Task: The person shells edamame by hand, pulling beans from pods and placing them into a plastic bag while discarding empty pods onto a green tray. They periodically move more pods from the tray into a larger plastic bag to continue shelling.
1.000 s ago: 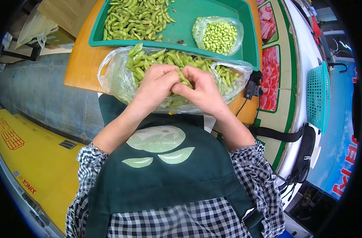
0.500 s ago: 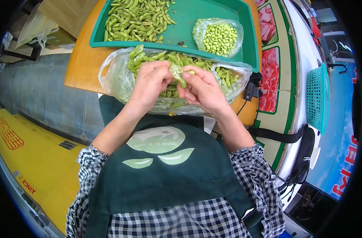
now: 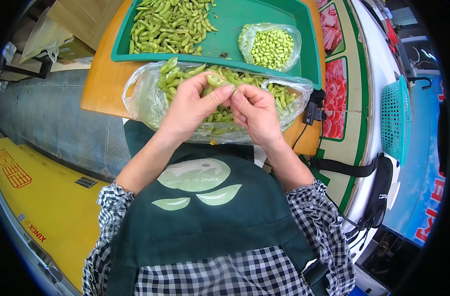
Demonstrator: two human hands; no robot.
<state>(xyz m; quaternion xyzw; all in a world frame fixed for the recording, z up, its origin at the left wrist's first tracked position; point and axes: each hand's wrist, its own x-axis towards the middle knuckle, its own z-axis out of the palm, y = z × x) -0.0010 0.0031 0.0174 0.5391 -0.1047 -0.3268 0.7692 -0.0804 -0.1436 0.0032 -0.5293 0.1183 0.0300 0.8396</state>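
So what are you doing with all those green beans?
A person in a green apron is working on bean pods. Both hands meet over a clear plastic bag of pods at the table edge: the left hand and the right hand pinch one split-open pod between their fingertips. Behind the bag sits a green tray with a loose pile of pods and a small bag of shelled beans.

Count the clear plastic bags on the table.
2: a large bag of edamame pods at the table's near edge under both hands, and a small bag of shelled beans in the green tray.
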